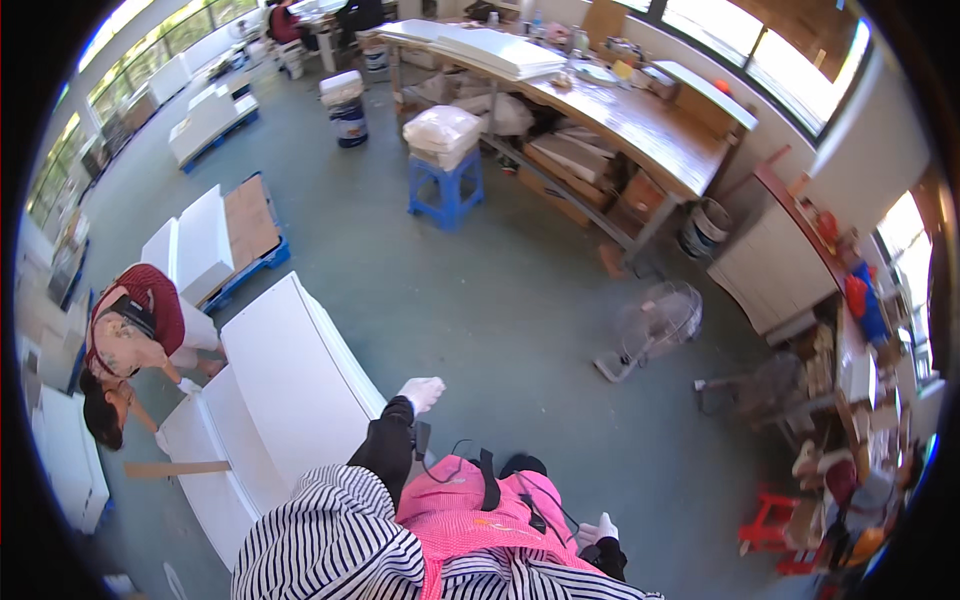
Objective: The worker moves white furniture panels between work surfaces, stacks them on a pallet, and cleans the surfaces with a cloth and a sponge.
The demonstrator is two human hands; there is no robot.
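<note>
Grey-green workshop floor [500, 290] | white-gloved left hand [421, 393], seven o'clock, grip unclear, near smooth white flat panels [290, 370], eight o'clock, stacked level, probably for stability | white-gloved right hand [599, 530], five o'clock, fingers parted, apparently empty

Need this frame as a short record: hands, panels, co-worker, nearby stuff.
left hand: white-gloved, near the white panels; no held item visible
right hand: white-gloved, beside the pink apron; no held item visible
co-worker: bent over, gloved hands at the panels
brown strip: one end past the panels' edge
blue stool: bears a white bundle
fan: on the floor
</note>
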